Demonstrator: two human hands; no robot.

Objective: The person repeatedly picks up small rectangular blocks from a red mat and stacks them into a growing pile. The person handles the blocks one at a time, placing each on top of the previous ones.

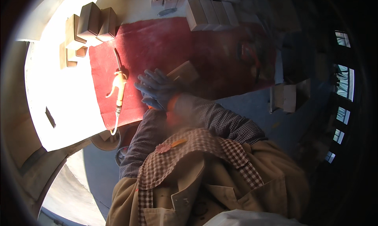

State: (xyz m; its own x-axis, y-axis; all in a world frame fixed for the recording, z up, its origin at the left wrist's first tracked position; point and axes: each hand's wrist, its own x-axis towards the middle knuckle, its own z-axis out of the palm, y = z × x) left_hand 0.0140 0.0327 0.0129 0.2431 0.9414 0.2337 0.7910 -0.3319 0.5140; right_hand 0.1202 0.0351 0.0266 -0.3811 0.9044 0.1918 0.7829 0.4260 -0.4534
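Observation:
My right hand (159, 88), in a grey-blue glove with an orange cuff, lies across my left hand (145, 95) above the near part of a red cloth (165, 43). The right fingers are extended and slightly apart. Most of the left hand is hidden beneath, so its grip cannot be told. Just beyond the hands, a small wooden box or block (187, 73) rests on the cloth, partly covered by the right hand. To the left, an air blow gun (120, 84) with a curved metal nozzle and a pale hose lies in bright light.
Wooden boxes (89, 20) are stacked at the upper left. A row of similar boxes (206, 15) stands at the far edge. At the cloth's dark right end lies a red and black tool (248, 53). Below the near left edge is a round bin (103, 144) holding pieces.

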